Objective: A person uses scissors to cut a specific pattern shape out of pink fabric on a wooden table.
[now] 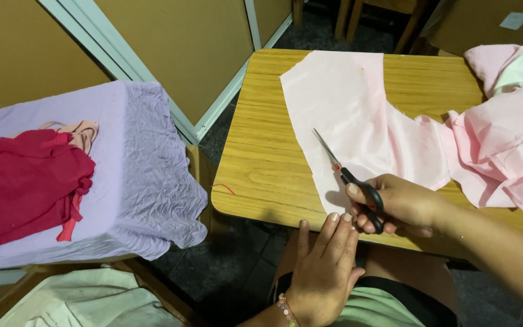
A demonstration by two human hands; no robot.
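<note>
While my right hand (404, 206) grips the scissors (349, 175), blades parted, my left hand (325, 266) flattens the pink fabric (358, 115); next, I judge, a steady snip forward.

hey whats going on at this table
A person sits at a wooden table cutting pale pink fabric. The right hand holds black-handled scissors, blades shut or nearly so, pointing away along the fabric's left edge. The left hand rests flat at the table's near edge by the cloth. More pink fabric is bunched on the right.
</note>
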